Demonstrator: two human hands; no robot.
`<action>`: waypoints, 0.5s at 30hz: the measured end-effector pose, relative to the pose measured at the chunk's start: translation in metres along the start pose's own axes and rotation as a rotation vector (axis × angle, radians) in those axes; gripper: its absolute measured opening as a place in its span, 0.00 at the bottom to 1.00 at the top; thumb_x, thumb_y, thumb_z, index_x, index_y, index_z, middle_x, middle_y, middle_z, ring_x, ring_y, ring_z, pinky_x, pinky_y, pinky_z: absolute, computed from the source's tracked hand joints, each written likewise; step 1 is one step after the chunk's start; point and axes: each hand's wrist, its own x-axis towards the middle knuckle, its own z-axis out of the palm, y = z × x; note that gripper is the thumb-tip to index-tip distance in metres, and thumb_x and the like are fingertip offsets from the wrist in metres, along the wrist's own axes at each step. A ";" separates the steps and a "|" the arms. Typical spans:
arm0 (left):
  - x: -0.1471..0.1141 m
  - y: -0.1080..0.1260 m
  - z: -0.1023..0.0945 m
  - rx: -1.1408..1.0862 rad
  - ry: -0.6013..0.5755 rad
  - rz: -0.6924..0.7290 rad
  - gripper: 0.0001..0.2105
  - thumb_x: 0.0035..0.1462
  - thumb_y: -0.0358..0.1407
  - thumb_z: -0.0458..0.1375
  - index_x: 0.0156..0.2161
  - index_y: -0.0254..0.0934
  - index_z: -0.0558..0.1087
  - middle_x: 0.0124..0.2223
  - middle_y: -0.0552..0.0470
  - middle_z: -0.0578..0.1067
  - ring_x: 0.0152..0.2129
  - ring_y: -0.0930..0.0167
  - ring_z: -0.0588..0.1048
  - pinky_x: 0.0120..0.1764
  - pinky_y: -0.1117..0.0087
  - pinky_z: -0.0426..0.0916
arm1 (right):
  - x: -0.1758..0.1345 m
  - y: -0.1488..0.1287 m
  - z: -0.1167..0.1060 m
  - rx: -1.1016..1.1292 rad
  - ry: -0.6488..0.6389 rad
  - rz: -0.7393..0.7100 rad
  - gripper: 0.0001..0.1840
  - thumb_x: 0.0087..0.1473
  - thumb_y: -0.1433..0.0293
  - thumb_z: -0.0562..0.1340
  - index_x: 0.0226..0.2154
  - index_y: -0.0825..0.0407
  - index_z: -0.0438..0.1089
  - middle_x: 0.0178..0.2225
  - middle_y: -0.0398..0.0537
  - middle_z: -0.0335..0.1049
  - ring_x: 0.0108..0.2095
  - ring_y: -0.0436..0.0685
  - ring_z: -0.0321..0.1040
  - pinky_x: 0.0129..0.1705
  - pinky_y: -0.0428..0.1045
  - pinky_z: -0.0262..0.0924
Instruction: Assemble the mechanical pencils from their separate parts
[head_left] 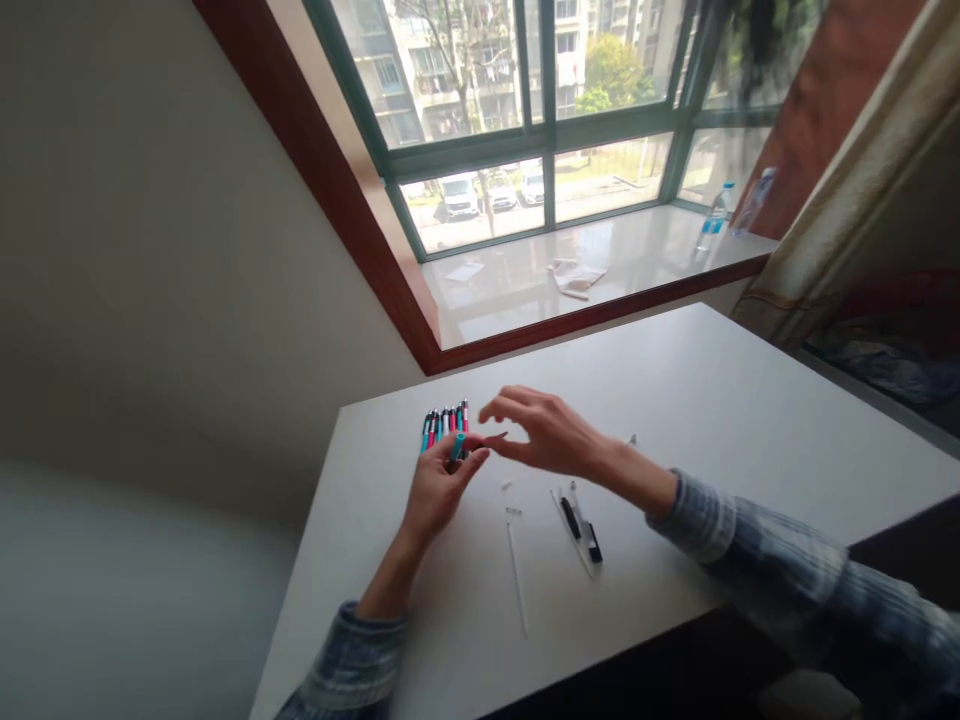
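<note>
My left hand (pixel 442 485) is closed around a teal pen barrel (pixel 458 446), its thumb and fingertips pointing right. A small dark pointed piece (pixel 498 437) lies between the two hands by the left fingertips; which hand supports it, I cannot tell. My right hand (pixel 536 430) comes in from the right with index finger and thumb apart, the thumb close to the left fingertips. Just behind the left hand, several teal, red and dark pens (pixel 445 420) lie side by side in a row. On the table in front lie a thin white refill tube (pixel 517 580) and a small spring (pixel 513 511).
Right of the spring, black and white pen parts (pixel 581 525) lie in a loose group on the white table (pixel 645 640). A tiny white piece (pixel 507 485) is near them. Beyond, the windowsill (pixel 645 250) holds crumpled paper (pixel 576 277) and a water bottle (pixel 714 218).
</note>
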 end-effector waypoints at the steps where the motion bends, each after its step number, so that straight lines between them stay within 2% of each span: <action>1: -0.001 -0.003 -0.002 -0.056 -0.057 0.016 0.16 0.55 0.48 0.65 0.37 0.35 0.81 0.24 0.57 0.70 0.19 0.74 0.61 0.22 0.74 0.57 | 0.001 0.004 0.004 0.006 0.007 -0.001 0.13 0.67 0.64 0.63 0.50 0.51 0.72 0.46 0.53 0.75 0.43 0.58 0.74 0.45 0.54 0.71; 4: -0.001 -0.013 -0.007 -0.143 -0.107 0.016 0.16 0.55 0.48 0.67 0.38 0.36 0.80 0.26 0.56 0.70 0.20 0.75 0.61 0.24 0.74 0.56 | -0.008 0.018 0.011 0.040 0.022 0.006 0.07 0.68 0.66 0.61 0.47 0.51 0.72 0.38 0.50 0.75 0.38 0.57 0.73 0.41 0.52 0.68; 7: -0.001 -0.018 -0.006 -0.155 -0.118 -0.002 0.16 0.55 0.49 0.67 0.39 0.36 0.80 0.28 0.54 0.72 0.22 0.75 0.62 0.25 0.73 0.55 | -0.018 0.023 0.016 0.099 0.008 0.032 0.07 0.69 0.67 0.60 0.45 0.50 0.72 0.38 0.49 0.75 0.37 0.55 0.73 0.41 0.51 0.66; 11: -0.001 -0.020 -0.003 -0.160 -0.152 -0.018 0.17 0.55 0.49 0.67 0.38 0.36 0.80 0.25 0.56 0.69 0.21 0.75 0.59 0.25 0.72 0.52 | -0.018 0.013 0.016 0.101 -0.105 0.116 0.09 0.71 0.65 0.57 0.41 0.50 0.70 0.36 0.49 0.74 0.34 0.55 0.69 0.37 0.49 0.61; 15: -0.005 -0.021 -0.004 -0.156 -0.152 0.015 0.16 0.55 0.49 0.67 0.38 0.36 0.80 0.24 0.57 0.67 0.20 0.75 0.57 0.24 0.72 0.51 | -0.016 0.002 0.015 0.051 -0.220 0.175 0.12 0.72 0.66 0.51 0.36 0.50 0.65 0.31 0.47 0.68 0.29 0.53 0.59 0.33 0.49 0.51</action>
